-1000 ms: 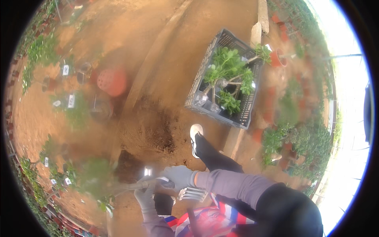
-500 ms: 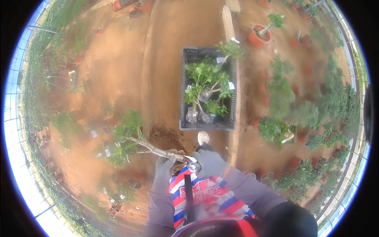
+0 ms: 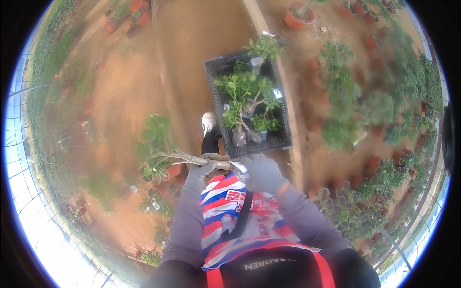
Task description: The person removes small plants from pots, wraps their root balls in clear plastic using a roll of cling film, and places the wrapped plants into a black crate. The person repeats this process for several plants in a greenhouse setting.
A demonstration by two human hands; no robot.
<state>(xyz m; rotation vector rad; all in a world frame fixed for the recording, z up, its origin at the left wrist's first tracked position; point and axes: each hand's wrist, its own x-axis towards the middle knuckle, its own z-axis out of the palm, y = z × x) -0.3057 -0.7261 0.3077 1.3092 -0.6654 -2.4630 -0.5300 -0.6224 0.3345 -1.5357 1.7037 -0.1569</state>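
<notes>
A leafy succulent plant with a thick pale stem [image 3: 185, 157] lies sideways in front of my body, its leaves to the left. My left hand [image 3: 200, 173], in a grey glove, is closed around the stem. The plant's root end, in thin clear plastic [image 3: 243, 177], is gripped by my gloved right hand [image 3: 268, 174], whose fingers partly hide it. A white tag [image 3: 238, 166] shows beside that hand. Just beyond my hands stands a black plastic crate [image 3: 210, 84] holding several similar plants [image 3: 240, 85] with wrapped roots and white tags.
My white shoe [image 3: 208, 119] is on the dirt path, left of the crate. A pale raised edging [image 3: 296, 168] runs along the crate's right side. Potted plants [image 3: 372, 173] crowd the right, and an orange pot [image 3: 298, 17] stands at the far right. Stacked pots [image 3: 139, 12] lie far left.
A white shoe now shows left of the crate, where before one was at its near side. The crate appears closer and slightly turned. Both hands keep their hold on the plant.
</notes>
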